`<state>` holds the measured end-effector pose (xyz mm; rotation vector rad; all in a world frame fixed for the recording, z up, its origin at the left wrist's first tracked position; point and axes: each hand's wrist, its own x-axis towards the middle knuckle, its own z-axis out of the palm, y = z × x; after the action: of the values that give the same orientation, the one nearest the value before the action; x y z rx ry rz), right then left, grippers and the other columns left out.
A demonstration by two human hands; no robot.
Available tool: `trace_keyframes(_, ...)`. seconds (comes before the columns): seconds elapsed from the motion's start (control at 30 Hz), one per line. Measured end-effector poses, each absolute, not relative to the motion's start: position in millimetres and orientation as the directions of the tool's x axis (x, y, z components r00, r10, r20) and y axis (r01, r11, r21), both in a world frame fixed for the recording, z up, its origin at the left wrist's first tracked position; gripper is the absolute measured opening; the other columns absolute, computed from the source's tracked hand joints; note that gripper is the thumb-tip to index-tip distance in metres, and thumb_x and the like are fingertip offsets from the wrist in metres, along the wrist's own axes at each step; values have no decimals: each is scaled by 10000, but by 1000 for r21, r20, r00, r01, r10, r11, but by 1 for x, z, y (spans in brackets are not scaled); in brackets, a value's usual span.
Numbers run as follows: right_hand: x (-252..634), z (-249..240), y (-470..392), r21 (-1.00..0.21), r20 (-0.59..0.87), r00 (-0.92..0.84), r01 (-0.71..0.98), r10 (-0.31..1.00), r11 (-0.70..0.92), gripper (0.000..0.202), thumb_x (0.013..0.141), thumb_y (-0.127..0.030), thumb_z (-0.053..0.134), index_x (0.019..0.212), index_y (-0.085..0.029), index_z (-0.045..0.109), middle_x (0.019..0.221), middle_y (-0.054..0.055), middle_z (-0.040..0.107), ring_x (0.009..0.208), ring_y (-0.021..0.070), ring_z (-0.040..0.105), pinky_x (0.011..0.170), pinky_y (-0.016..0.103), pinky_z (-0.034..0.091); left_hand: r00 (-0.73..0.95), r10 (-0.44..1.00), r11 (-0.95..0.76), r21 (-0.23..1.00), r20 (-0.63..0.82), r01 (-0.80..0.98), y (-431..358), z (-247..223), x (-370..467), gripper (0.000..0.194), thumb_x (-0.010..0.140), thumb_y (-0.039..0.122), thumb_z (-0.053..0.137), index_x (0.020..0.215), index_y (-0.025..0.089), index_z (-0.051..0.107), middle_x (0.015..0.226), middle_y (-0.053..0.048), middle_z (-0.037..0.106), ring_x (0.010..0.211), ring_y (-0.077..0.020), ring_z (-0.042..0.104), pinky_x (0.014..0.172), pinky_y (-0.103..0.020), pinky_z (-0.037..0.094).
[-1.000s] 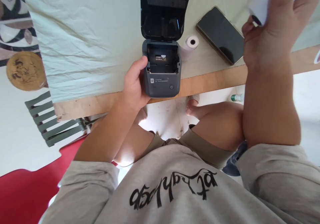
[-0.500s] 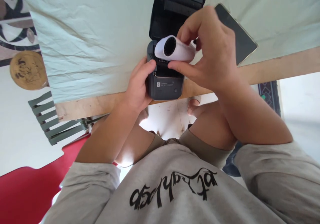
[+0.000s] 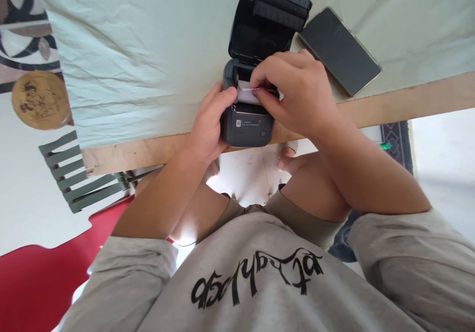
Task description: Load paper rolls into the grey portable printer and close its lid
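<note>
A small dark label printer (image 3: 248, 131) stands at the table's front edge, its lid (image 3: 269, 20) swung up and back. Inside its bay lies a white paper roll (image 3: 245, 94), partly hidden by my fingers. My left hand (image 3: 210, 119) is wrapped round the printer's left side, thumb on the rim of the bay. Above the bay, my right hand (image 3: 297, 87) pinches the loose end of the roll's paper between thumb and forefinger.
Right of the printer, a dark phone (image 3: 341, 50) lies on the pale green tablecloth (image 3: 141, 55). A wooden edge (image 3: 411, 94) runs along the table front. At left are a round wooden disc (image 3: 41, 100), a green slatted seat (image 3: 70, 168) and a red chair (image 3: 40, 277).
The paper roll has gone down from above the printer into its bay. My right hand has lowered with it and now pinches the paper's end. My left hand stays on the printer.
</note>
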<state>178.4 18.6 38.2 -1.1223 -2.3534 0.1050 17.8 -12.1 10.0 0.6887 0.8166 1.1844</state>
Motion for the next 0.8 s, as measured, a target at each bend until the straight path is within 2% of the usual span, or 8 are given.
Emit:
trace_keyframes(0.23,182,45,6,-246,572,-574,561,586,790,132,789,-133,528,830,-249,481,713,-30,605,671,168,567,643,348,372,178,972,226,809,-152,-543,-13,9,17,135,842,342,598,908,225,616,815,7,629,851,-158,623,766,-289,484)
trace_keyframes(0.27,182,44,5,-232,577,-611,514,542,826,124,810,-137,518,836,-252,477,707,-36,602,660,158,564,636,343,374,172,975,212,809,-138,-548,-13,8,16,181,834,313,609,1007,261,599,848,22,632,843,-146,624,750,-280,478)
trace_keyframes(0.37,184,41,2,-187,553,-706,412,442,892,84,883,-178,484,852,-257,482,712,-47,610,675,144,577,626,337,386,166,978,199,829,-130,-522,-14,7,16,613,756,188,669,1277,387,414,968,52,637,860,-136,641,727,-265,473)
trace_keyframes(0.43,185,40,2,-216,549,-718,372,427,903,49,901,-283,505,861,-256,500,724,-39,622,701,154,589,635,347,408,178,973,216,852,-147,-477,-14,8,15,738,696,137,706,1313,373,378,1039,36,641,932,-165,647,763,-274,483)
trace_keyframes(0.57,193,41,6,-406,680,-451,424,577,810,97,870,-337,544,865,-240,543,898,16,644,838,184,608,680,352,470,214,964,239,860,-156,-450,-14,13,13,769,638,118,765,1291,331,421,1103,11,653,1005,-211,629,803,-302,490)
trace_keyframes(0.6,195,41,7,-461,685,-348,474,640,751,88,872,-292,530,933,-236,560,1046,39,632,953,205,607,673,339,474,221,963,239,860,-151,-452,-14,13,13,779,629,125,776,1293,329,424,1109,8,654,1023,-221,625,812,-313,491)
trace_keyframes(0.7,200,42,13,-589,636,-174,521,752,619,365,891,-235,503,1252,-275,473,1391,36,444,1260,245,489,633,293,473,236,961,240,865,-146,-441,-13,12,12,825,583,158,822,1292,331,437,1138,6,652,1090,-250,598,843,-331,488)
trace_keyframes(0.8,202,41,18,-665,618,-160,417,770,620,277,917,-272,495,1191,-307,517,1206,-3,556,1085,186,598,610,284,473,233,960,240,880,-154,-409,-13,11,12,876,553,185,847,1305,331,422,1134,4,655,1090,-257,586,831,-326,492)
